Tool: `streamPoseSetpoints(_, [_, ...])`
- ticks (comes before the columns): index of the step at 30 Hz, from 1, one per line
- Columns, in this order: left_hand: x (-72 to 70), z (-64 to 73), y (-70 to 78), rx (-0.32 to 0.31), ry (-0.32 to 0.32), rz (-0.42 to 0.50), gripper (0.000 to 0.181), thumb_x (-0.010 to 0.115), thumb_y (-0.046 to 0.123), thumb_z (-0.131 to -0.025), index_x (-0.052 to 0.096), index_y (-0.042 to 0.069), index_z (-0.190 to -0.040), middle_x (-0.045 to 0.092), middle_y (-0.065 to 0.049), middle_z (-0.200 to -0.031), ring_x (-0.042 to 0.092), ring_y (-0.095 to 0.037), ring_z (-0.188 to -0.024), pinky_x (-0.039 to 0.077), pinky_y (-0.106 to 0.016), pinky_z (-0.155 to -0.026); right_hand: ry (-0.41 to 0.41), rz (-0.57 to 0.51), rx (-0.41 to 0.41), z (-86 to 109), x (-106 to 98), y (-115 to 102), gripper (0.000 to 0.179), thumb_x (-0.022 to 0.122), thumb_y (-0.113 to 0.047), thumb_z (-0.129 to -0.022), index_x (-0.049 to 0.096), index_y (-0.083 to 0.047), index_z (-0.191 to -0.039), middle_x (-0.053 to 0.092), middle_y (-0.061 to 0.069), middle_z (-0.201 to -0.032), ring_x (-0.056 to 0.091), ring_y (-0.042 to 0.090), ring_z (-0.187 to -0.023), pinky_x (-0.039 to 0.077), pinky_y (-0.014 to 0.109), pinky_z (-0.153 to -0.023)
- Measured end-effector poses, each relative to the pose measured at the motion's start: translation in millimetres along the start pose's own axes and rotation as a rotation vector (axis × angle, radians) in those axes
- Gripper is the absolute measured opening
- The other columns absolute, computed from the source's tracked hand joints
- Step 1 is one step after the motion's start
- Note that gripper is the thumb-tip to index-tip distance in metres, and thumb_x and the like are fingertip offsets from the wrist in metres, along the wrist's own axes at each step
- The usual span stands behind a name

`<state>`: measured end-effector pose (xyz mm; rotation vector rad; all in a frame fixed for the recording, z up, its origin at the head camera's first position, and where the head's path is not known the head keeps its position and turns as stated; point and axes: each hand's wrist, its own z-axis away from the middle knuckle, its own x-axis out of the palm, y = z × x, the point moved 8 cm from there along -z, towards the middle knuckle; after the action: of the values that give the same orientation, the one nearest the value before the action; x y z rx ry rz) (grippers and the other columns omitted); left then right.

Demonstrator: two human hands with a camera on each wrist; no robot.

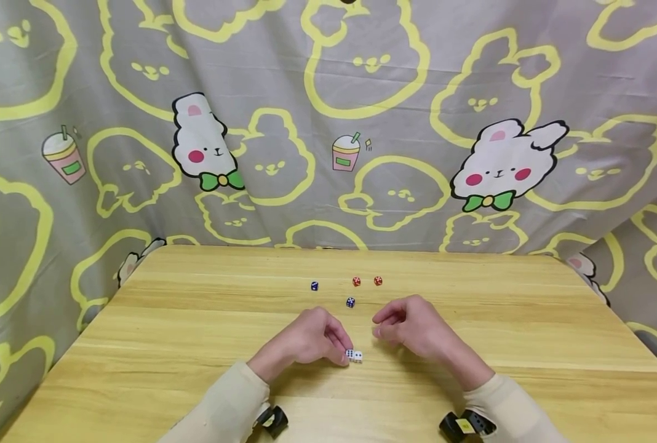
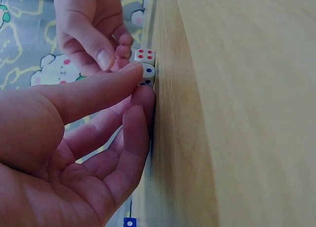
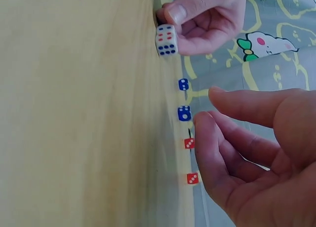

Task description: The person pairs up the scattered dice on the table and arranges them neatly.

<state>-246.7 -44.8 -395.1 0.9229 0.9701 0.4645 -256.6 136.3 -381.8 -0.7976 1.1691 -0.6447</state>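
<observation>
Pinching hand: the left hand (image 1: 314, 337), its thumb and index finger narrowed onto a white die (image 1: 350, 354), the other fingers curled beneath the palm in the left wrist view.
Held die: at the left hand's fingertips, low over the near middle of the wooden table (image 1: 140, 344); six dark dots face the person in the head view. Whether it rests on the wood, I cannot tell.
Neighbouring die: a second white die (image 1: 358, 356) sits just beside the held one, touching it, on the side toward the right hand; the left wrist view shows four red dots on one of its faces.
Waiting hand: the right hand (image 1: 417, 326) hangs near the two white dice, fingers loosely bent, thumb and index fingertips a little apart with a narrow gap between them.
Blue dice: one blue die (image 1: 350, 302) lies beyond the white pair, near the middle; another blue die (image 1: 314, 286) lies farther back and to the left. Both carry white dots.
Red dice: a left red die (image 1: 356, 281) and a right red die (image 1: 378, 280) lie near each other toward the back, apart, also with white dots.
Sleeves: pale cloth on both forearms, with black wrist devices (image 1: 275, 421) below.
Curtain: grey cloth (image 1: 284, 61) with yellow outlines and white rabbits behind the table.
</observation>
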Motion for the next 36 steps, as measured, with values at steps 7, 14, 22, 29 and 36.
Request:
streamPoseSetpoints(7, [0.7,-0.2,0.1,0.001,-0.001,0.013,0.015,0.090,0.000,-0.078,0.080,0.008,-0.084,0.075,-0.002,-0.075,0.068,-0.012,-0.071,0.052,-0.026,-0.075,0.059,0.054,-0.041,-6.6,-12.9,-3.9,0.015,0.081,-0.012,-0.092,0.079,-0.008,-0.107,0.074,0.003,-0.091,0.066,0.016,-0.081,0.054,0.029,-0.073])
streamPoseSetpoints(14, [1.2,-0.1,-0.4,-0.001,0.003,0.018,0.015,0.090,-0.001,-0.077,0.080,0.007,-0.084,0.075,-0.002,-0.075,0.068,-0.013,-0.070,0.051,-0.026,-0.075,0.085,0.057,-0.041,-22.0,-24.7,-1.7,0.024,0.080,-0.017,-0.094,0.079,-0.008,-0.116,0.078,0.002,-0.098,0.069,0.014,-0.089,0.054,0.029,-0.083])
streamPoseSetpoints(22, [0.8,1.4,-0.5,-0.003,0.003,0.031,0.015,0.090,-0.002,-0.077,0.080,0.006,-0.085,0.075,-0.003,-0.075,0.068,-0.013,-0.070,0.052,-0.026,-0.075,0.123,0.038,-0.053,-38.4,-36.8,1.1,0.029,0.080,-0.015,-0.094,0.077,-0.003,-0.120,0.079,0.006,-0.100,0.070,0.014,-0.088,0.053,0.028,-0.081])
streamPoseSetpoints(29, [0.4,1.8,-1.8,-0.004,0.008,0.036,0.016,0.090,-0.002,-0.077,0.079,0.007,-0.085,0.075,-0.003,-0.076,0.068,-0.013,-0.071,0.052,-0.027,-0.075,0.144,0.037,-0.049,-50.8,-43.3,6.7,0.031,0.081,-0.017,-0.094,0.077,-0.003,-0.121,0.078,0.008,-0.101,0.068,0.015,-0.085,0.052,0.028,-0.074])
streamPoseSetpoints(36, [0.7,1.7,-1.1,0.001,0.006,0.036,0.016,0.090,-0.003,-0.076,0.080,0.007,-0.085,0.075,-0.003,-0.076,0.068,-0.013,-0.070,0.052,-0.026,-0.075,0.168,0.038,-0.022,-62.1,-48.3,12.6,0.032,0.083,-0.017,-0.093,0.076,-0.002,-0.120,0.078,0.009,-0.101,0.069,0.016,-0.084,0.052,0.028,-0.072])
